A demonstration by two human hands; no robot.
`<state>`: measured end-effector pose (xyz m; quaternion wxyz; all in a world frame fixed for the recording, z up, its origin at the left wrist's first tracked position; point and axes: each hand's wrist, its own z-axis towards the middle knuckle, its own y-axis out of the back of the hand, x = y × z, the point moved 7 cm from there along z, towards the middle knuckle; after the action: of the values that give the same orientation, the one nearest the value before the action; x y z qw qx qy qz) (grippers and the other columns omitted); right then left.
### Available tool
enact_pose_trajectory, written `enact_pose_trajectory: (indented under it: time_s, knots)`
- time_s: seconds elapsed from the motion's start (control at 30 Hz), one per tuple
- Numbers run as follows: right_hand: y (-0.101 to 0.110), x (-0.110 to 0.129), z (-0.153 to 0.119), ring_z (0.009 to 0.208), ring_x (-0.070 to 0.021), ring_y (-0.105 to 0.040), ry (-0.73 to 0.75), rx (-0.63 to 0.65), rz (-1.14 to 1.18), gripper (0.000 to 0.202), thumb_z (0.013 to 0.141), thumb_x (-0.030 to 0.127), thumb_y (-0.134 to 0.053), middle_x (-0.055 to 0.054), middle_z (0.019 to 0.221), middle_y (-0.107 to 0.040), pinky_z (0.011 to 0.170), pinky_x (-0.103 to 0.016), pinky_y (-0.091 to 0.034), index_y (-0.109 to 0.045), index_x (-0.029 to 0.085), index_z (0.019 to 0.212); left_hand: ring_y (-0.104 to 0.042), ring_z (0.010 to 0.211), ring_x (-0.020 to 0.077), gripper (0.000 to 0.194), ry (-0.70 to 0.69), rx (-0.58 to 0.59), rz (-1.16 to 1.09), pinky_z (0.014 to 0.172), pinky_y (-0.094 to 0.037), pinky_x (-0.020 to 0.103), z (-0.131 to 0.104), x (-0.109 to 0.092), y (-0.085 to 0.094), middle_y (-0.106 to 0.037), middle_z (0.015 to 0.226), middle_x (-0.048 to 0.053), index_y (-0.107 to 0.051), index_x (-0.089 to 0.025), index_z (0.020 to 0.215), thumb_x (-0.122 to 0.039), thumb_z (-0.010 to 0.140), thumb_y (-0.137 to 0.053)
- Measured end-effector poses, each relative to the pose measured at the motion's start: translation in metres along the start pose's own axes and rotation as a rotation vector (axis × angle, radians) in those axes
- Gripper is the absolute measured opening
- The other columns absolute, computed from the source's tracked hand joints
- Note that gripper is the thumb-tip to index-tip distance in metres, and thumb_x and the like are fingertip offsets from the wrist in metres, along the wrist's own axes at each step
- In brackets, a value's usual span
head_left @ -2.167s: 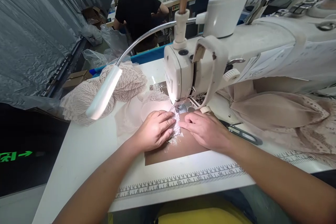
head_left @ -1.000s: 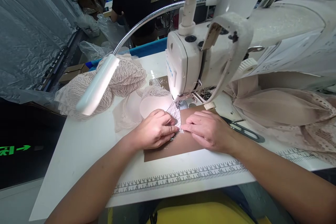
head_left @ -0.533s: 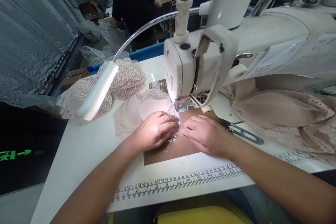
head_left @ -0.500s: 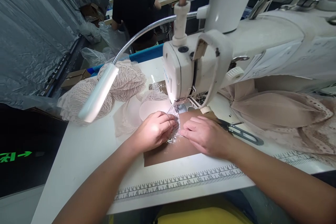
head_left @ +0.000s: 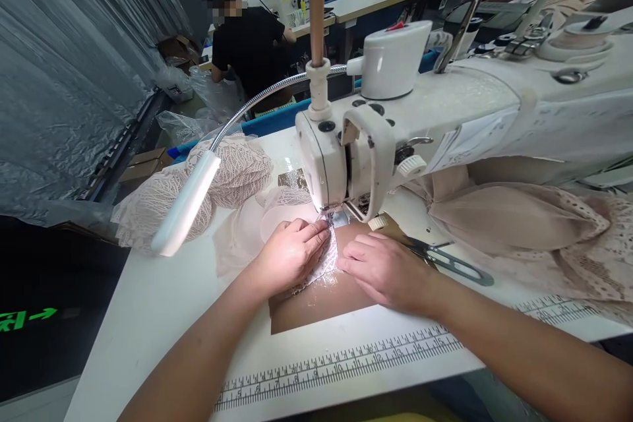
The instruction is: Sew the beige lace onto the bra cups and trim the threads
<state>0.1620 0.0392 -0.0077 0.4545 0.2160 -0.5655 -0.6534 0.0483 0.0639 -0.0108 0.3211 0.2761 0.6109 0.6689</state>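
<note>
A small piece of pale lace fabric [head_left: 327, 260] lies under the needle area of the white sewing machine [head_left: 324, 165], on a brown plate [head_left: 301, 313]. My left hand [head_left: 291, 254] has its fingers pressed together on the lace, close to the presser foot. At the lace's right edge, the fingertips of my right hand [head_left: 383, 270] are closed and pinch or press its border. The needle itself is too small to make out.
A lamp [head_left: 186, 203] on a bendable neck hangs at the left, over lace bundles [head_left: 237, 168]. Dark thread snips [head_left: 457, 262] lie right of my right hand. Beige garments [head_left: 514, 214] sit at the right. A ruler strip [head_left: 336, 369] runs along the front edge. A person [head_left: 252, 53] sits beyond.
The view has shifted, showing more of the room behind. My left hand is nearer the presser foot, and more of the lace shows below its fingers.
</note>
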Motion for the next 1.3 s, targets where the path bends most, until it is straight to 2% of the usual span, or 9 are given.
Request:
enact_pose_trajectory:
  time_s: [0.23,0.47,0.67,0.8,1.0,1.3]
  knots:
    - [-0.001,-0.007,0.001,0.073,-0.0171,-0.041,-0.053,-0.055,-0.032,0.020,0.081,0.008,-0.048,-0.003,0.074,-0.055,0.064,-0.029,-0.028,-0.065,0.017,0.087,-0.051,0.093,0.0231,0.036,0.004,-0.019,-0.015,0.080,-0.044,0.038,0.001,0.003,-0.003,-0.054,0.132,0.010,-0.053,-0.015,0.125,-0.022,0.092,-0.042]
    - [-0.004,-0.014,0.004,0.070,-0.0163,-0.042,-0.169,-0.038,-0.114,0.028,0.078,0.003,-0.046,-0.004,0.078,-0.056,0.060,-0.028,-0.026,-0.066,0.016,0.093,-0.050,0.101,0.0228,0.035,-0.007,-0.006,-0.075,0.085,-0.042,0.039,-0.001,0.005,-0.002,-0.054,0.133,0.008,-0.053,-0.019,0.126,-0.025,0.094,-0.040]
    - [0.000,-0.017,0.010,0.059,-0.0136,-0.036,-0.220,-0.079,-0.210,0.027,0.080,0.008,-0.047,-0.004,0.076,-0.056,0.056,-0.029,-0.023,-0.065,0.015,0.099,-0.049,0.105,0.0230,0.032,-0.006,-0.034,-0.087,0.087,-0.041,0.039,0.000,0.007,0.000,-0.055,0.131,0.006,-0.056,-0.022,0.122,-0.024,0.094,-0.041]
    - [-0.001,-0.021,0.012,0.056,-0.0133,-0.032,-0.273,-0.082,-0.251,0.026,0.079,0.008,-0.048,-0.003,0.072,-0.054,0.054,-0.029,-0.021,-0.066,0.017,0.094,-0.049,0.107,0.0243,0.034,-0.008,-0.033,-0.089,0.088,-0.041,0.041,0.001,0.011,-0.001,-0.055,0.132,0.008,-0.055,-0.021,0.124,-0.021,0.092,-0.044]
    - [0.000,-0.021,0.012,0.056,-0.0133,-0.031,-0.270,-0.097,-0.228,0.028,0.080,0.009,-0.047,-0.002,0.071,-0.053,0.054,-0.029,-0.021,-0.067,0.019,0.096,-0.051,0.105,0.0243,0.036,0.043,-0.074,-0.108,0.089,-0.040,0.042,0.001,0.022,-0.003,-0.057,0.129,0.009,-0.054,-0.023,0.126,-0.024,0.091,-0.046]
    - [-0.001,-0.024,0.009,0.060,-0.0141,-0.036,-0.291,-0.087,-0.191,0.029,0.084,0.012,-0.046,-0.002,0.074,-0.055,0.055,-0.027,-0.025,-0.068,0.020,0.101,-0.052,0.101,0.0241,0.035,0.083,-0.078,-0.074,0.087,-0.041,0.041,0.001,0.023,-0.001,-0.057,0.127,0.011,-0.054,-0.021,0.125,-0.027,0.092,-0.043]
